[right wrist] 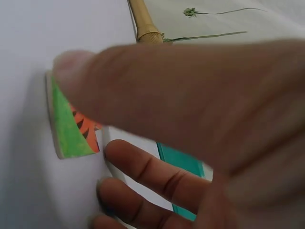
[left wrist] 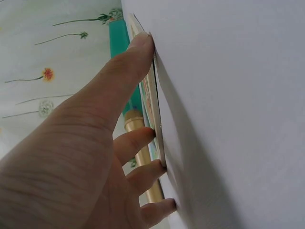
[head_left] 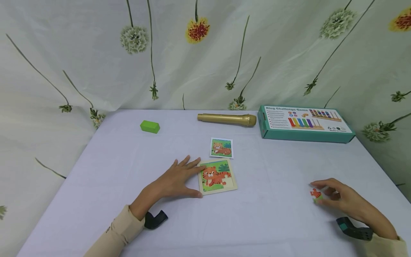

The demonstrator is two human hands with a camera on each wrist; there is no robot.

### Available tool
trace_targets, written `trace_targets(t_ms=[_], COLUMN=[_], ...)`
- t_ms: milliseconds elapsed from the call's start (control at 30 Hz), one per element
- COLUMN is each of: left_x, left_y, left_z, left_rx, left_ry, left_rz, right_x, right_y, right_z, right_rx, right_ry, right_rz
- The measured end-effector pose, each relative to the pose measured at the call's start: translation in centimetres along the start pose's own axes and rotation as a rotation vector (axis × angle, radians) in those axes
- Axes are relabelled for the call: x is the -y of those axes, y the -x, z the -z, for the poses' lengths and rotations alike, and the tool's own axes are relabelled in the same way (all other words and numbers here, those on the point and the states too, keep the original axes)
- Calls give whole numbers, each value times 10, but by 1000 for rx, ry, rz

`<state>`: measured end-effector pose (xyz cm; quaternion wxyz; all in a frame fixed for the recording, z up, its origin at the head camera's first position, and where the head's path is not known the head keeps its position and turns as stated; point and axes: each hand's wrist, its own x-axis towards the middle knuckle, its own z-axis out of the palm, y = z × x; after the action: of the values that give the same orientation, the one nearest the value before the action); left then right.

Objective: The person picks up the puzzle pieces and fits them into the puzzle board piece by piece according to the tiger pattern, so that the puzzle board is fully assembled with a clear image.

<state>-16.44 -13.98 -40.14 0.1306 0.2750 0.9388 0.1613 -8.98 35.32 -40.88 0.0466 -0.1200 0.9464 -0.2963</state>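
Observation:
A square wooden jigsaw puzzle (head_left: 213, 178) with a tiger picture lies on the table, its lower right corner showing bare board. My left hand (head_left: 179, 177) spreads its fingers at the puzzle's left side, the index finger over the upper left part and the thumb at the near left corner. In the left wrist view the thumb (left wrist: 119, 76) touches the board's edge. Off to the right, my right hand (head_left: 345, 200) pinches an orange and green puzzle piece (head_left: 316, 195). The right wrist view shows the thumb against that piece (right wrist: 69, 129); the index fingertip there is partly hidden.
A small tiger picture card (head_left: 221, 148) lies just beyond the puzzle. Farther back are a green block (head_left: 150, 126), a gold microphone-shaped object (head_left: 226, 119) and a teal Ring Challenge Game box (head_left: 306, 135). A flowered cloth (head_left: 205, 71) hangs behind the white-covered table (head_left: 257, 221).

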Motion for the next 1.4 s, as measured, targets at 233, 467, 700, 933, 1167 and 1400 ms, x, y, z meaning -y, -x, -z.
trace_targets(t_ms=[233, 467, 700, 933, 1167, 1400], left_x=[-1, 0, -1, -1, -1, 0], left_y=[0, 0, 0, 0, 0, 0], left_z=[1, 1, 1, 1, 0, 0], left_rx=[4, 3, -1, 1, -1, 0], left_ry=[3, 1, -6, -7, -14, -12], left_rz=[7, 6, 1, 2, -4, -4], right_x=[-3, -5, -6, -7, -2, 5], right_y=[2, 1, 0, -1, -2, -5], right_z=[-3, -6, -8, -9, -9, -13], right_rx=[0, -9, -36, -44, -41, -93], right_ry=[0, 13, 4, 4, 5, 18], right_rz=[47, 50, 82, 114, 60, -5])
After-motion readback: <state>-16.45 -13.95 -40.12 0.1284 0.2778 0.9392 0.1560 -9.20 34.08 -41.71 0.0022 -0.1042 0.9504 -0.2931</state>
